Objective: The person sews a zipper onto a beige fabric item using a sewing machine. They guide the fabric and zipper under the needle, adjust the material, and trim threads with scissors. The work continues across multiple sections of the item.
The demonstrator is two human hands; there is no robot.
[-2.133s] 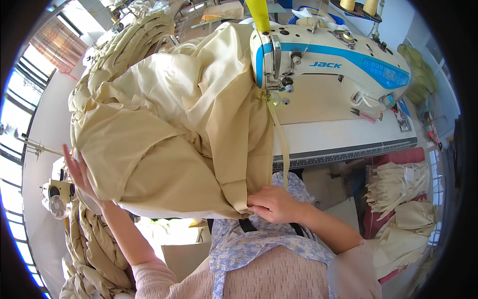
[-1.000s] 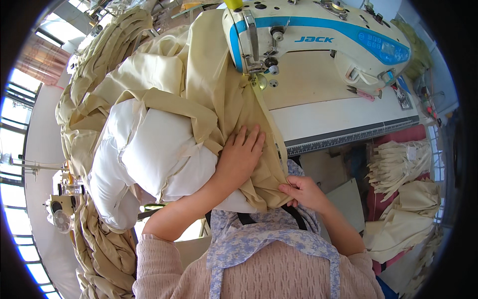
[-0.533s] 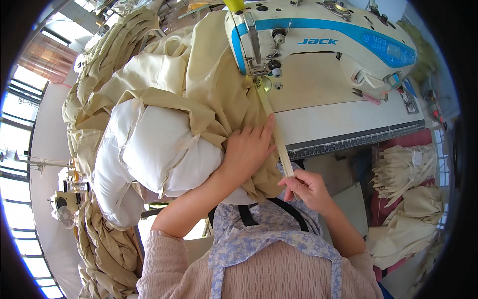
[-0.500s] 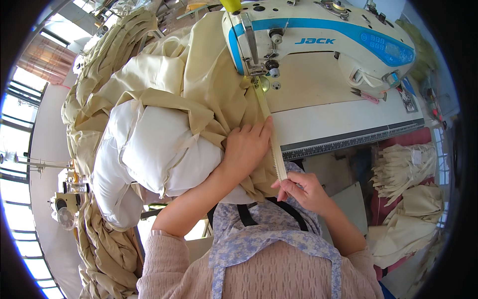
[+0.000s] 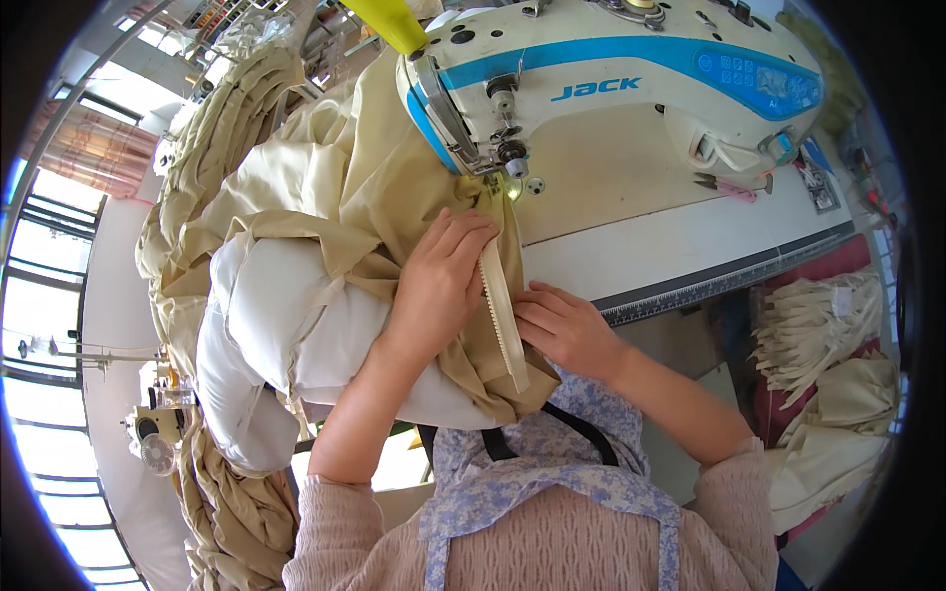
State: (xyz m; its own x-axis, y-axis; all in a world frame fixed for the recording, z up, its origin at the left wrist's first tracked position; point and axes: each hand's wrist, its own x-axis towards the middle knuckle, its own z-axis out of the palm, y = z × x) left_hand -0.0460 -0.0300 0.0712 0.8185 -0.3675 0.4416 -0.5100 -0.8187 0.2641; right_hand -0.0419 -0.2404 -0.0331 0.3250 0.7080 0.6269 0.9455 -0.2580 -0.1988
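A cream zipper tape [image 5: 501,320] with teeth along its left edge runs down from the needle area of the white and blue sewing machine [image 5: 631,74]. It lies over beige fabric [image 5: 463,379], its lower end loose. My left hand [image 5: 440,281] is closed on the fabric beside the tape, fingers bent together just below the presser foot; its thumb is hidden. On the other side, my right hand [image 5: 572,330] grips the fabric's right edge near the table's front, fingertips partly hidden. White padded stuffing [image 5: 296,315] bulges out of the beige cloth at my left.
Pink-handled snips [image 5: 734,189] lie on the machine table, whose front edge carries a ruler strip [image 5: 729,271]. Bundles of cream strips [image 5: 823,330] are stacked at right. Heaped beige cloth [image 5: 212,158] fills the left, and a small fan [image 5: 156,453] stands there.
My right hand has let go of the zipper tape's end and moved up and left to the fabric edge. My left hand has shifted left and slightly up. The view has shifted a little.
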